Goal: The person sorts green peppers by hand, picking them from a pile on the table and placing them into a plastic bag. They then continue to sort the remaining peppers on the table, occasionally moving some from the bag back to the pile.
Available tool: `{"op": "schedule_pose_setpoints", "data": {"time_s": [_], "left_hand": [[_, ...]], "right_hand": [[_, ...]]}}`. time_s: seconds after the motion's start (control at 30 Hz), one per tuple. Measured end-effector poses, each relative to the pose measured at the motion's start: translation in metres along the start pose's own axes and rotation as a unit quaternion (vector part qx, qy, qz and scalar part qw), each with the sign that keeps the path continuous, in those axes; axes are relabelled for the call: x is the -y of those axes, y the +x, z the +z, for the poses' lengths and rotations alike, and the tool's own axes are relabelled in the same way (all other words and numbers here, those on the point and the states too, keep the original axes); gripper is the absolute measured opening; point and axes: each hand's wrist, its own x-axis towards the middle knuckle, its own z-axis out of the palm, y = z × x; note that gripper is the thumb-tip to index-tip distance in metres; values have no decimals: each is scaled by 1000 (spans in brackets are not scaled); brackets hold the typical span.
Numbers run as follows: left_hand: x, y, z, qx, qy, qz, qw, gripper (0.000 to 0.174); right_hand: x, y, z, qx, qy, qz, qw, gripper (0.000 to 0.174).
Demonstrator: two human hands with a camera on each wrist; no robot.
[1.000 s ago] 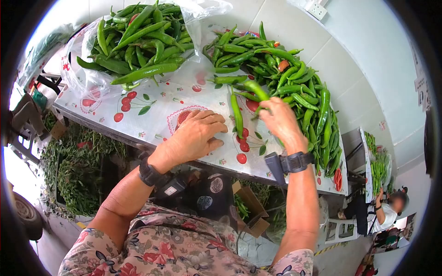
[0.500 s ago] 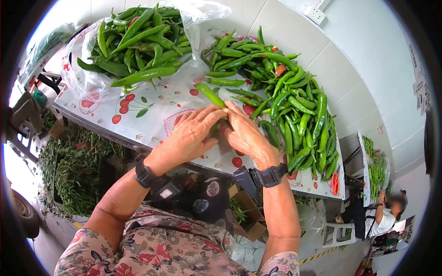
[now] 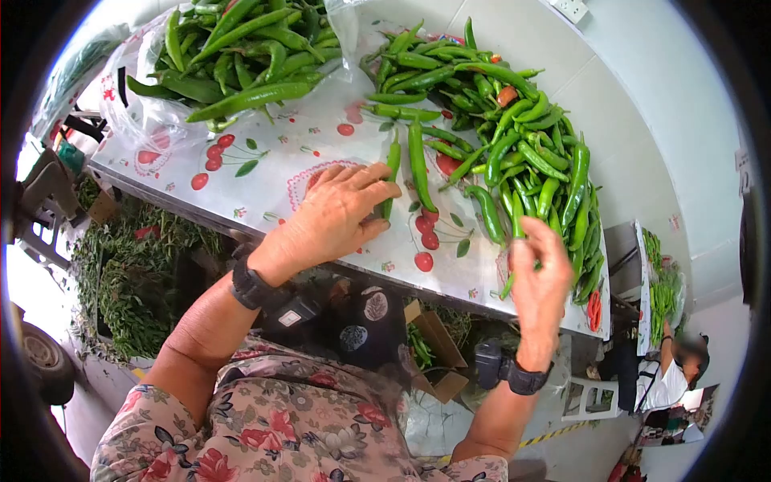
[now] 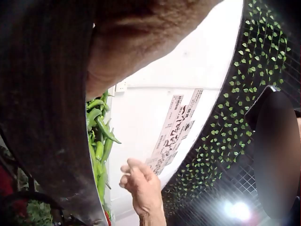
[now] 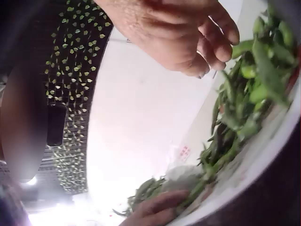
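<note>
In the head view my left hand (image 3: pixel 333 213) is over the flowered tablecloth, its fingers and thumb around a long green chili pepper (image 3: pixel 393 157) whose stem end points away. Another green chili pepper (image 3: pixel 418 165) lies just right of it. My right hand (image 3: pixel 542 281) is at the near edge of a big heap of green chili peppers (image 3: pixel 530 153). Its fingers are loosely bent. Nothing shows between them in the left wrist view, where this hand (image 4: pixel 143 190) is raised before the white wall. The right wrist view shows the right hand (image 5: pixel 183 37) beside the heap.
A clear plastic bag (image 3: pixel 144 104) full of larger green peppers (image 3: pixel 257 56) stands at the table's left. Red-handled scissors (image 3: pixel 594 311) lie at the right end. Below are leafy stalks (image 3: pixel 136 297) and a cardboard box (image 3: pixel 438 353). Another person (image 3: pixel 671 377) sits at the far right.
My right hand brought a pepper from the heap to my left hand, then moved back right without it. My left hand stayed over the cloth and now has the pepper between fingers and thumb.
</note>
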Motion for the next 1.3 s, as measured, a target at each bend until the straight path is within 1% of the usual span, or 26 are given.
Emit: {"op": "schedule_pose_setpoints", "data": {"time_s": [0.03, 0.1, 0.2, 0.23, 0.3, 0.33, 0.43, 0.47, 0.57, 0.67, 0.73, 0.83, 0.9, 0.93, 1.03, 1.17, 1.27, 1.3], "left_hand": [[-1, 0, 0, -1, 3, 2, 1000, 42], [-1, -1, 1, -5, 8, 6, 1000, 43], [-4, 0, 0, -1, 9, 11, 1000, 43], [-4, 0, -1, 3, 8, 11, 1000, 43], [-4, 0, -1, 3, 6, 15, 1000, 43], [-4, 0, -2, 3, 4, 16, 1000, 43], [-5, 0, -3, 7, 6, 15, 1000, 43], [-5, 0, -4, 9, 5, 14, 1000, 43], [-6, 0, -3, 12, 2, 10, 1000, 43], [-7, 0, -3, 17, -4, 7, 1000, 47], [-8, 1, -5, 23, -22, 0, 999, 52], [-13, 3, -8, -37, 19, 62, 997, 60], [-13, 3, -8, -4, 25, 69, 997, 64], [-12, 3, -8, 10, 28, 73, 997, 65], [-12, 3, -11, 25, -67, 31, 997, 64], [-8, 4, -7, 30, -49, 53, 997, 59], [-6, 3, -6, 24, -35, 66, 997, 53], [-6, 3, -6, 25, -38, 68, 997, 51]], "right_hand": [[-19, -6, -10, -66, -8, -28, 997, 27], [-43, -16, -24, -118, -69, -21, 990, 27], [-47, -28, -24, -57, -88, 118, 987, 33], [-46, -30, -18, -22, -149, 122, 981, 41], [-39, -33, 0, 7, -215, 76, 974, 46], [-42, -33, 6, 0, -197, 67, 978, 48], [-36, -31, 10, -12, -159, 124, 979, 48], [-42, -33, 13, -31, -162, 117, 979, 47], [-37, -33, 23, -71, -93, 115, 987, 45], [-23, -29, 44, -59, -72, 32, 995, 39], [-14, -25, 66, -46, -49, -44, 997, 37], [12, -22, 96, -17, -30, -169, 985, 36], [33, -20, 110, 4, -20, -210, 978, 37], [34, -18, 117, 18, -22, -223, 974, 37], [32, -15, 120, 8, 9, -220, 975, 37], [28, -19, 113, 29, 34, -225, 973, 33], [23, -22, 103, 27, 118, -201, 972, 26], [18, -19, 97, -14, 92, -198, 976, 21]]}}
